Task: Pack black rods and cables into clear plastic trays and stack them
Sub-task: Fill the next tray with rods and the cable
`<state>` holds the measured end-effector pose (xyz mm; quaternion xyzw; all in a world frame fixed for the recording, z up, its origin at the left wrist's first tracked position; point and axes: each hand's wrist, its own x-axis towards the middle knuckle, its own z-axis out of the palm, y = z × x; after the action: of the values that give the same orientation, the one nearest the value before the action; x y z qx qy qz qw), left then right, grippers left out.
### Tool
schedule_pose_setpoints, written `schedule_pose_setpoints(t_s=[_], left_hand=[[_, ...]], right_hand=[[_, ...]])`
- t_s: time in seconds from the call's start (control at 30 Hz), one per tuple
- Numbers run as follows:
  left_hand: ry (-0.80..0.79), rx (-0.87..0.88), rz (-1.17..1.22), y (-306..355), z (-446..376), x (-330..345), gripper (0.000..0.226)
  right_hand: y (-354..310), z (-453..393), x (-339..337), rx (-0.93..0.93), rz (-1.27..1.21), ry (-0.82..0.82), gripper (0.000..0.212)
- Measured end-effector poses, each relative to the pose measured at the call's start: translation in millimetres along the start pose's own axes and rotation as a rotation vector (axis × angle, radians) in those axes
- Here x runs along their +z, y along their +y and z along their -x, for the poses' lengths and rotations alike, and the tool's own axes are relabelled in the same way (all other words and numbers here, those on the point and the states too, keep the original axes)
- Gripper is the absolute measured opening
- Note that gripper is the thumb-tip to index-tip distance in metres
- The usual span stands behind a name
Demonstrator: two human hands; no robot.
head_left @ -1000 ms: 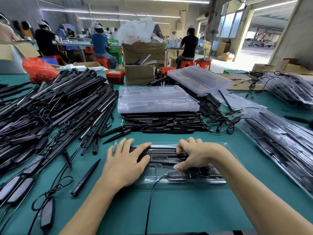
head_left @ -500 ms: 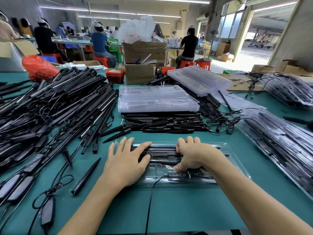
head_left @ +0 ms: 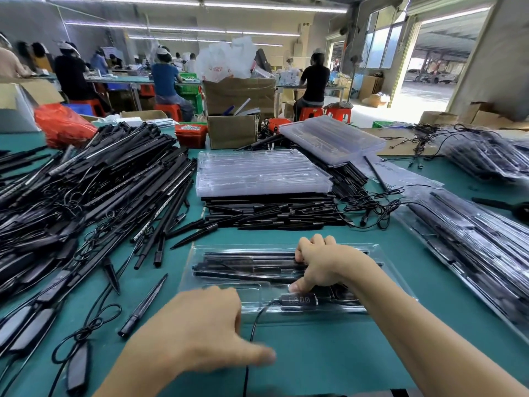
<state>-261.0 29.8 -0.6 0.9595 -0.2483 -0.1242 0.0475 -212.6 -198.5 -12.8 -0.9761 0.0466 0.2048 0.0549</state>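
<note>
Cable (head_left: 252, 333) limp, trails off tray (head_left: 286, 310); my right hand (head_left: 326, 265) presses stiff rods (head_left: 243, 263); left hand (head_left: 200, 330) blurred, grip unclear.

Two bare forearms showing, no sleeves reaching the wrists, left hand (head_left: 200, 325) wearing nothing, right hand (head_left: 323, 263) wearing nothing, short plain nails showing

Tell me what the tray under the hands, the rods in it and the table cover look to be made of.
Tray: thin clear plastic, glossy; rods show through and it glints. Rods: probably black plastic, mostly matte; metal cannot be ruled out. Table cover: teal, matte, likely felt or a rubber mat.
</note>
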Motion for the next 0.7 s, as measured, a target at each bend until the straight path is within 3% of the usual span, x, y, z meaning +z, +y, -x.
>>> schedule_pose_setpoints(t_s=[0.13,0.23,0.37,0.47,0.53,0.6,0.7], left_hand=[[-0.240,0.080,-0.009,11.9,7.1,0.1,0.033],[-0.324,0.101,0.099,8.6,3.4,-7.5,0.020],[-0.491,0.068,0.731,-7.9,-3.0,-15.3,0.013],[-0.398,0.011,1.035,-16.0,-10.1,-14.9,0.016],[-0.431,-0.007,1.053,-23.2,-14.2,-24.4,0.029],[-0.511,0.085,0.942,-36.0,-15.7,-39.4,0.046],[-0.563,0.135,0.724,-63.4,-12.8,-61.1,0.050]], right_hand=[[0.5,0.7,-1.6,-0.001,0.001,-0.010,0.076],[0.9,-0.5,-2.2,-0.002,0.006,-0.011,0.075],[2.0,-2.9,-2.4,-0.009,0.005,-0.015,0.074],[2.9,-3.6,-2.0,-0.016,0.002,-0.010,0.074],[3.9,-3.5,-1.3,-0.019,-0.005,-0.005,0.074],[4.8,-3.5,-0.2,-0.018,-0.012,-0.003,0.074],[5.4,-4.0,-0.6,-0.016,-0.009,-0.004,0.074]])
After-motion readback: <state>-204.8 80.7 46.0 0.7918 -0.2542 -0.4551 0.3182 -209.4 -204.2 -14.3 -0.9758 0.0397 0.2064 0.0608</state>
